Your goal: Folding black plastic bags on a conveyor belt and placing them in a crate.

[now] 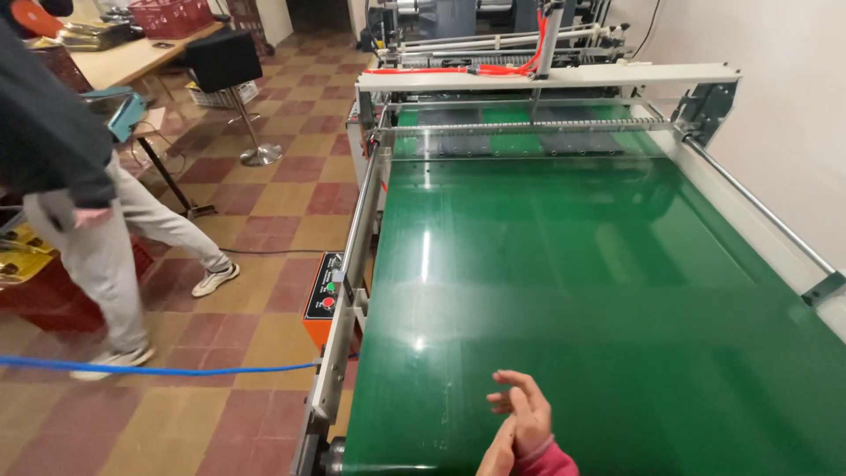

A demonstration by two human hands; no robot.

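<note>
Head view looks down on a wide green belt of a long machine, with both hands at its near edge. One hand, in a pink sleeve, hovers just above the belt with its fingers loosely spread and curled, holding nothing. The other hand shows only as an edge just left of it, pressed close alongside; which is left and which is right I cannot tell, nor how that second hand's fingers are set. The belt near the hands is bare and shiny, running away to a white crossbar and a metal roller at the far end. A metal side rail runs along the left, with an orange control box bearing a green and a red button. To work well here, I judge the hands should stay flat and low over the near edge, well clear of the rail. On the tiled floor to the left another person walks past, a blue hose stretched near their feet.
</note>
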